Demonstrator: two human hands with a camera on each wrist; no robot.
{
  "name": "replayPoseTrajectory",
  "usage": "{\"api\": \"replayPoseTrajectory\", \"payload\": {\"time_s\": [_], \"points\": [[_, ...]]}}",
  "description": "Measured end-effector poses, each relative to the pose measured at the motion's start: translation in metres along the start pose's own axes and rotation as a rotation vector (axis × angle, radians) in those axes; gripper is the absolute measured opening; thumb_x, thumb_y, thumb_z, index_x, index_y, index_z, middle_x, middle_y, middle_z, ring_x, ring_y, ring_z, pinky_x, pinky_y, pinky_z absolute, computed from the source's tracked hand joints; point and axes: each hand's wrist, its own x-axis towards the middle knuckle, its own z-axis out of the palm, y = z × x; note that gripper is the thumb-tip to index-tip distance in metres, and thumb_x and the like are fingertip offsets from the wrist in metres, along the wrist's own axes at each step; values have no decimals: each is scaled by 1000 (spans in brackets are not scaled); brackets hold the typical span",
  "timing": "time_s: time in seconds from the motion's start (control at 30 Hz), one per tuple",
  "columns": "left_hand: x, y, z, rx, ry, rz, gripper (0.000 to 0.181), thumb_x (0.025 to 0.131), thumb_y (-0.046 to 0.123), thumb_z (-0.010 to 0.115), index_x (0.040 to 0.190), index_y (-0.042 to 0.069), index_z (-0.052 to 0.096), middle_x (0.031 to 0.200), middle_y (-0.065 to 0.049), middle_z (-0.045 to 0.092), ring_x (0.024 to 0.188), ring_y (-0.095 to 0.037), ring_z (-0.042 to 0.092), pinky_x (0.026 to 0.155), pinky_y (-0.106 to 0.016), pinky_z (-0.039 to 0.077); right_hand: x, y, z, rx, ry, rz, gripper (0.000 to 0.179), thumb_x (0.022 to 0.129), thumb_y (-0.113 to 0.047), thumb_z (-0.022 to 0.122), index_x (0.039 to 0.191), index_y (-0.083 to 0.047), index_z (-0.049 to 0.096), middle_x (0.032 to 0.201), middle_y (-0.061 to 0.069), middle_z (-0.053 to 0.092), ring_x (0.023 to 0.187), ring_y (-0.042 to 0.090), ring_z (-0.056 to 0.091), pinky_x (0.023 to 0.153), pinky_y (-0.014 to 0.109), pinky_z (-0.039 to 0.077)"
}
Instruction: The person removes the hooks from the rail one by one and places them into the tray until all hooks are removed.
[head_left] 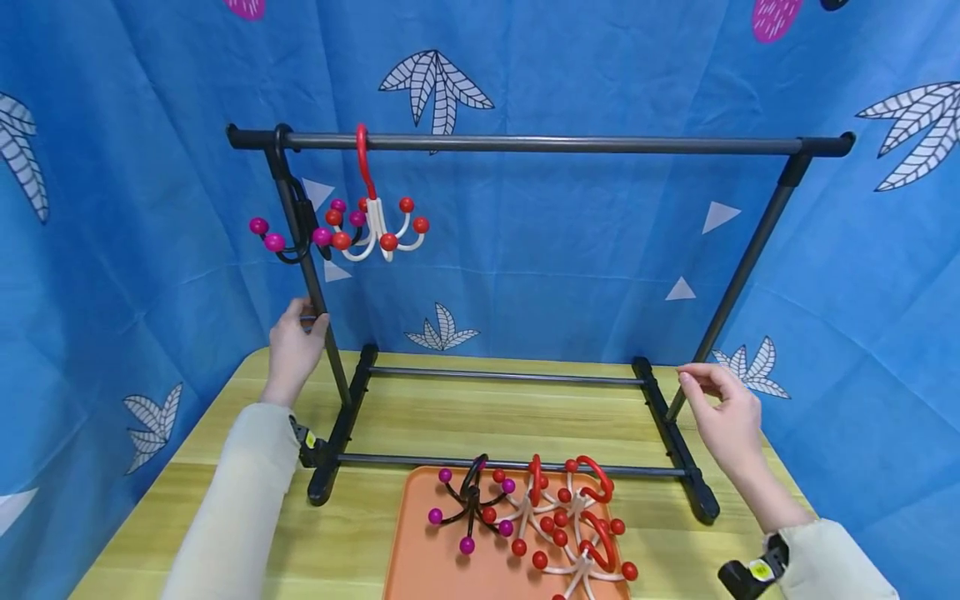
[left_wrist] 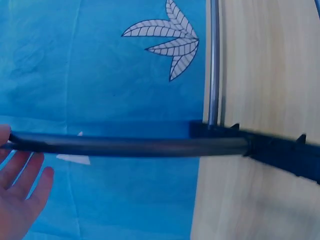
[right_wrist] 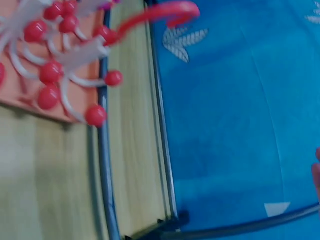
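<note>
My left hand [head_left: 294, 342] is at the left upright post [head_left: 341, 367] of a dark metal hanging rack, its thumb overlapping the post in the head view. In the left wrist view the fingers [left_wrist: 22, 175] are loosely extended beside the post. My right hand [head_left: 723, 412] is held up by the right post [head_left: 738, 283], fingers relaxed and holding nothing. From the top bar [head_left: 570, 144] hang a black multi-arm hook hanger [head_left: 306, 218] with magenta ball tips and a white one [head_left: 377, 221] with a red hook and red balls.
An orange tray [head_left: 427, 567] at the front holds a black hanger [head_left: 472, 496] and several white hangers with red hooks [head_left: 585, 567]. The rack's feet [head_left: 322, 483] and lower bars [head_left: 510, 375] are on the wooden table [head_left: 187, 517]. A patterned blue cloth [head_left: 525, 275] stands behind.
</note>
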Motion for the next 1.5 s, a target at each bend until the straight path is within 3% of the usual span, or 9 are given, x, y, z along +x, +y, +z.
{"api": "replayPoseTrajectory", "payload": {"time_s": [0.17,0.33,0.43,0.57,0.7,0.83,1.07,1.3,1.5], "points": [[1,8,-16,-16,111,29,32,94,17,46,122,1,49,113,-19,57,104,-32,54,88,-44,45,23,13,-1,-8,60,33,23,91,-20,54,105,-5,63,92,-10,54,81,-15,44,72,5,38],[7,28,-42,-39,246,17,30,95,17,45,121,4,51,114,-14,57,104,-27,54,88,-39,44,41,23,-1,19,255,38,24,90,-18,54,108,-2,61,91,-25,45,82,-15,46,73,3,39],[11,44,-58,-54,307,-11,31,95,23,44,123,11,51,117,-8,56,103,-18,52,86,-32,42,52,28,-3,11,328,76,29,90,-23,54,114,-5,59,96,-25,44,88,-10,49,78,6,42],[15,67,-76,-82,392,20,29,95,25,45,122,17,53,117,-3,55,99,-9,50,85,-23,40,66,30,-6,1,271,207,47,89,-38,54,130,-17,47,115,-6,48,107,9,51,91,21,44],[17,91,-90,-107,449,74,28,94,26,47,121,21,54,117,0,55,103,-9,50,89,-21,40,78,28,-8,19,154,294,60,88,-46,51,141,-26,30,133,6,38,123,20,41,101,35,39],[18,113,-95,-126,451,128,29,94,27,48,122,22,54,119,2,54,108,-8,49,92,-20,39,87,27,-8,53,120,301,59,90,-42,49,142,-32,23,136,6,37,125,20,40,101,38,38],[15,143,-86,-139,438,251,27,94,24,49,119,17,56,114,-3,57,104,-9,52,89,-17,40,98,25,-10,57,112,302,55,92,-37,47,141,-34,22,136,5,37,123,21,42,101,38,39],[18,157,-72,-121,393,325,26,94,21,49,116,11,58,109,-6,58,96,-13,53,83,-16,42,109,18,-12,25,121,314,53,93,-34,46,140,-36,24,134,6,42,118,22,47,96,39,43],[18,166,-59,-118,300,355,29,93,24,51,117,9,57,108,-7,58,92,-13,54,80,-18,42,110,19,-8,27,158,330,48,94,-32,45,140,-29,31,130,8,46,115,19,47,96,35,43]]}}
